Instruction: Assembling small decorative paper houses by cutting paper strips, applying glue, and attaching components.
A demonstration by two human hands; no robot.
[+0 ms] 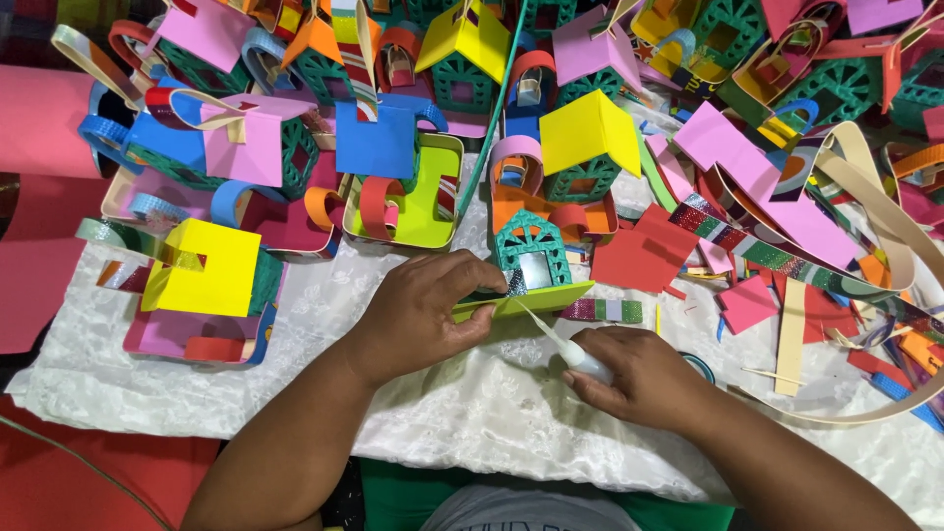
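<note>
My left hand (425, 310) grips the near edge of a lime green foam base (526, 300) that carries a small teal glitter house front (532, 254) standing upright. My right hand (634, 376) holds a small white glue bottle (580, 360). Its thin nozzle points up and left and touches the edge of the green base. Both hands rest over a white lace cloth (324, 295).
Many finished foam houses with coloured roofs fill the back, such as a yellow-roofed one (202, 267) at left and another (587, 133) behind the work. Red foam squares (639, 258), glitter strips (762, 254) and beige strips (890, 211) lie at right.
</note>
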